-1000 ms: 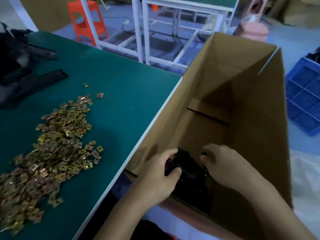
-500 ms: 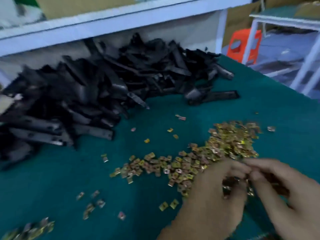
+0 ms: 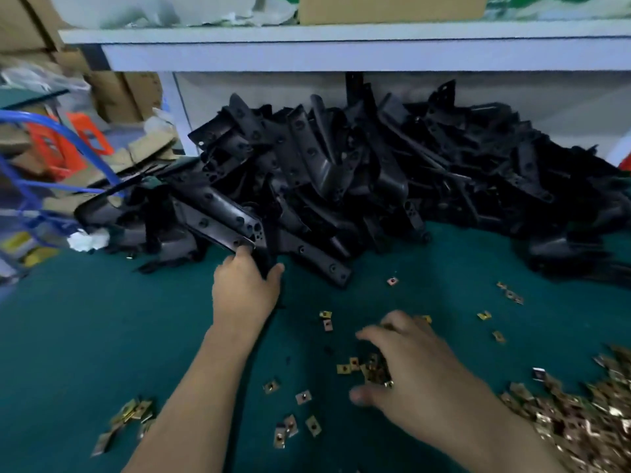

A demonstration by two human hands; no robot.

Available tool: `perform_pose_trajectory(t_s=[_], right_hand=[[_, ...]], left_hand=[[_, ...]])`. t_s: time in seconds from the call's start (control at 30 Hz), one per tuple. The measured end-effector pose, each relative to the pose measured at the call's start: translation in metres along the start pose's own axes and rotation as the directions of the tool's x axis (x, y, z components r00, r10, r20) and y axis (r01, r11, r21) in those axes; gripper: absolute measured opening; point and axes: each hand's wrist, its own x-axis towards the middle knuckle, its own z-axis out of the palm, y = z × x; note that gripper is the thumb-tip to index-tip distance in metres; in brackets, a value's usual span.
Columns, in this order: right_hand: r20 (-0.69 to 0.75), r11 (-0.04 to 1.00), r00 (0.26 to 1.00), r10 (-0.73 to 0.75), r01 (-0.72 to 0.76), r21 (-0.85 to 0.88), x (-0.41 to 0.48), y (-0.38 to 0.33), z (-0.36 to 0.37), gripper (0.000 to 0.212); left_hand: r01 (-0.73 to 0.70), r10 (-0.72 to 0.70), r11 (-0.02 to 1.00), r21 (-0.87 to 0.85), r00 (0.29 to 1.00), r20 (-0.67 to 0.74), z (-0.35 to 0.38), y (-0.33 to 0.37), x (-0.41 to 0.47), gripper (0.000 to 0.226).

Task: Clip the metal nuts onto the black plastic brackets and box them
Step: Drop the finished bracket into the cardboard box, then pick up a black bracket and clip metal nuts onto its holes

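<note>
Now the left hand (image 3: 244, 291) grips the near end of a bracket (image 3: 218, 216), likely stiff and light. The right hand (image 3: 420, 370) pinches small, slippery-looking nuts (image 3: 375, 372).

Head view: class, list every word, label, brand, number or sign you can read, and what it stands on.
None can be read.
The brown cardboard box on the white shelf shows a blank face; the black plastic brackets and gold metal nuts bear no legible marks; the green patch beside the box is too blurred.
</note>
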Motion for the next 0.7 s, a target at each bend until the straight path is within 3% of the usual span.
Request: perform_pose_trajectory(t_s=[0.17, 0.27, 0.37, 0.5, 0.6, 0.7], right_hand=[[-0.11, 0.986, 0.994, -0.013, 0.031, 0.165, 0.008, 0.006, 0.0, 0.006], [-0.113, 0.982, 0.993, -0.022, 0.043, 0.186, 0.007, 0.009, -0.001, 0.01], [-0.127, 0.975, 0.992, -0.001, 0.03, 0.221, 0.006, 0.01, 0.001, 0.019], [-0.151, 0.973, 0.989, -0.012, 0.046, 0.226, 0.005, 0.011, 0.003, 0.025], [-0.178, 0.968, 0.984, -0.021, 0.065, 0.241, 0.004, 0.012, 0.003, 0.023], [-0.159, 0.978, 0.983, -0.088, 0.116, 0.176, 0.002, 0.01, 0.005, 0.022]], left_hand=[[0.0, -0.015, 0.987, -0.158, 0.995, -0.097, -0.001, -0.009, 0.005, 0.03], [0.023, -0.043, 0.951, -0.307, 0.997, -0.058, -0.008, -0.012, 0.004, 0.016], [0.112, -0.051, 0.758, -0.642, 0.992, 0.113, -0.018, -0.008, 0.002, 0.032], [0.107, 0.141, 0.562, -0.82, 0.965, 0.222, -0.029, -0.001, -0.006, 0.034], [0.069, 0.321, 0.493, -0.867, 0.912, 0.255, -0.033, 0.003, -0.011, 0.02], [0.097, 0.413, 0.421, -0.902, 0.865, 0.286, -0.033, 0.004, -0.013, 0.017]])
